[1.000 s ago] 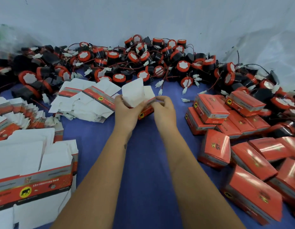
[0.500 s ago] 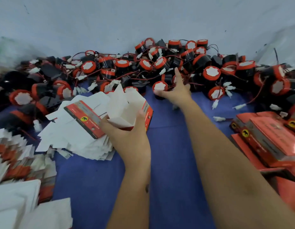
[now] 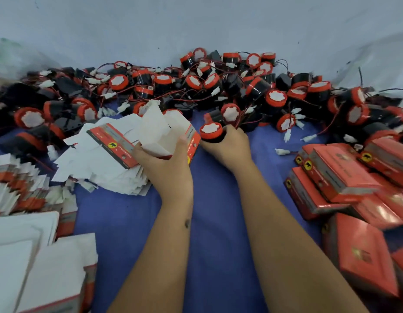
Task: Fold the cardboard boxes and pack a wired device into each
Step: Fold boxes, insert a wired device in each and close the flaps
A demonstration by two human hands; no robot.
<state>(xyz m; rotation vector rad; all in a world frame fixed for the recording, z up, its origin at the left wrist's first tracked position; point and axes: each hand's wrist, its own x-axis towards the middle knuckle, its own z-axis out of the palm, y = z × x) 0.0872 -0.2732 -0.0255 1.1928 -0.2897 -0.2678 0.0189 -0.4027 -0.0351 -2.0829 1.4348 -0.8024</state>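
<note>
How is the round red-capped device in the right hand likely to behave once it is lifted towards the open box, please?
The device looks rigid, so the right hand probably grips it firmly. Its trailing red wires seem floppy and may snag the pile. Being cylindrical, it could roll if dropped.

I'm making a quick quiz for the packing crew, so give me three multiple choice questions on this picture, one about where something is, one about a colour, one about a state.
1. Where are the closed red boxes stacked?
A. on the person's right
B. on the person's left
C. against the far wall

2. What colour is the cloth under the arms?
A. green
B. blue
C. yellow

3. What is the right hand doing?
A. resting flat and empty
B. pressing a box lid down
C. holding a black and red device

Answers:
1 A, the red stack fills the right edge of the view.
2 B, bare blue cloth shows between the forearms.
3 C, its fingers curl round the device beside the open box in the left hand.
</note>
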